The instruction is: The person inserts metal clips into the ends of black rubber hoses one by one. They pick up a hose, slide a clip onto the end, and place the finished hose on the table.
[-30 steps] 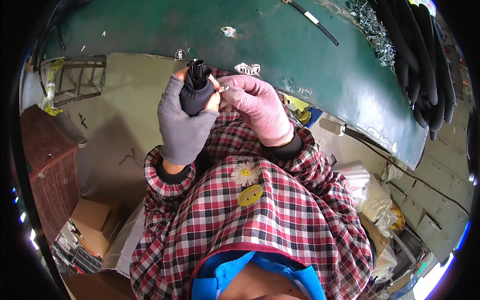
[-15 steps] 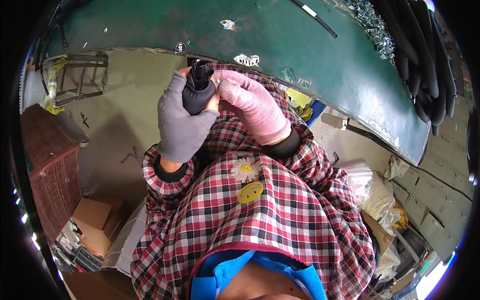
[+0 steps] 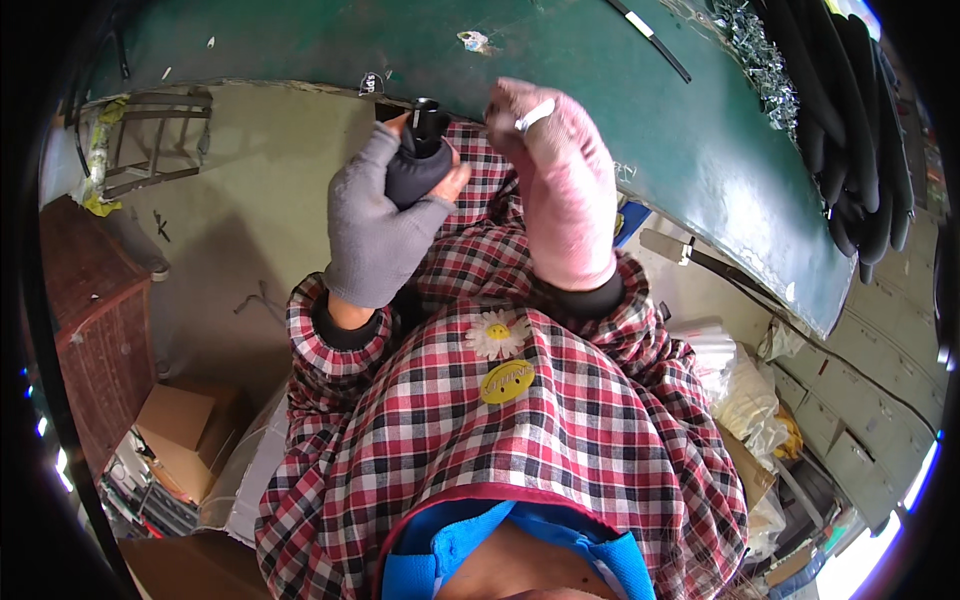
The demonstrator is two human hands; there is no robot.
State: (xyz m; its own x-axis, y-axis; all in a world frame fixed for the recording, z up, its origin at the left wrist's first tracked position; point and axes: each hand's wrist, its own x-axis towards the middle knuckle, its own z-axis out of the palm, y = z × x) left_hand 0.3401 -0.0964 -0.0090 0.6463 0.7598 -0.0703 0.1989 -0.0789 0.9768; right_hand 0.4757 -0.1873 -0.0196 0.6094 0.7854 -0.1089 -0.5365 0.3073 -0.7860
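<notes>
My left hand (image 3: 380, 215), in a grey fingerless glove, is wrapped round a black padded sleeve (image 3: 418, 175). A shiny, hard black piece (image 3: 427, 122) stands up out of the sleeve's mouth. My right hand (image 3: 560, 175), in a worn pink glove, is raised over the bench edge, apart from the sleeve. Its fingers are curled in, and a small white strip (image 3: 536, 115) shows by the thumb. Whether the fingers pinch anything is hidden.
The green bench (image 3: 330, 45) runs across the front. At its right lie long black padded tubes (image 3: 850, 120) beside a heap of shiny metal pieces (image 3: 755, 70). A black-and-white strip (image 3: 650, 38) lies farther in. A wooden cabinet (image 3: 100, 330) and cardboard box (image 3: 180, 425) stand left.
My right hand has come away from the black sleeve, moving up and to the right over the bench. The left hand keeps its hold, with the sleeve shifted slightly right.
</notes>
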